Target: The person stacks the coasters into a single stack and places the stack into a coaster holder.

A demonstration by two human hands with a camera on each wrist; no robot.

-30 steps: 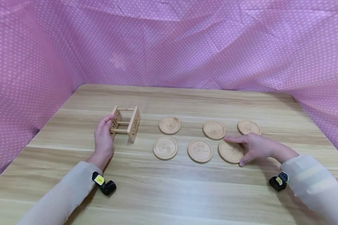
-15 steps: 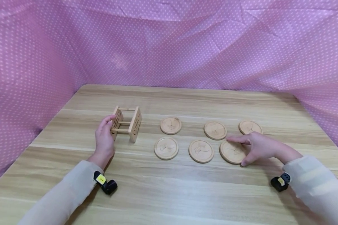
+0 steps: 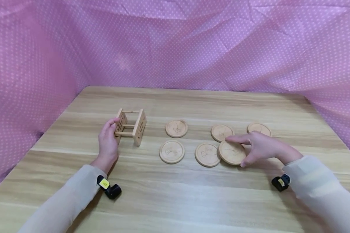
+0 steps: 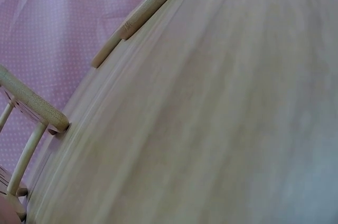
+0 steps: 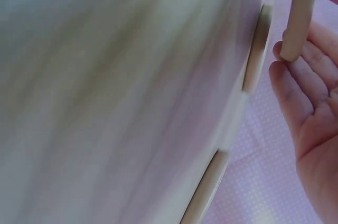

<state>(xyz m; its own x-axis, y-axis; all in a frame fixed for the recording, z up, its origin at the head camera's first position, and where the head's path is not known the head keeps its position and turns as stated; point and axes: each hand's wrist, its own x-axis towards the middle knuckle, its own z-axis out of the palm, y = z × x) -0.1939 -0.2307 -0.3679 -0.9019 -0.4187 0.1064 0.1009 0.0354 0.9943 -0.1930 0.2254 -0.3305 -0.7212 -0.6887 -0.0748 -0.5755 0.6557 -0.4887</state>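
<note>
My left hand (image 3: 108, 144) holds the left side panel of a small wooden coaster rack (image 3: 139, 127), which has cut-out sides joined by rods. In the left wrist view, part of the rack (image 4: 37, 101) shows at the left edge. My right hand (image 3: 261, 147) pinches a round wooden coaster (image 3: 231, 153) engraved with a leaf-like line drawing. That coaster is raised off the table, slightly overlapping a neighbouring coaster (image 3: 206, 155) in the head view. From the right wrist, the held coaster (image 5: 300, 20) appears edge-on, its edge against my fingers (image 5: 293, 94).
More engraved coasters lie flat on the wood-grain table (image 3: 175, 200): one back left (image 3: 176, 128), one front left (image 3: 171, 152), one back middle (image 3: 221, 132) and one at the far right (image 3: 258, 128), partly behind my right hand. Pink dotted cloth (image 3: 175, 48) hangs around the table.
My right hand has lifted the front right coaster off the table and moved it a little to the left. The left hand and the rack have stayed in place.
</note>
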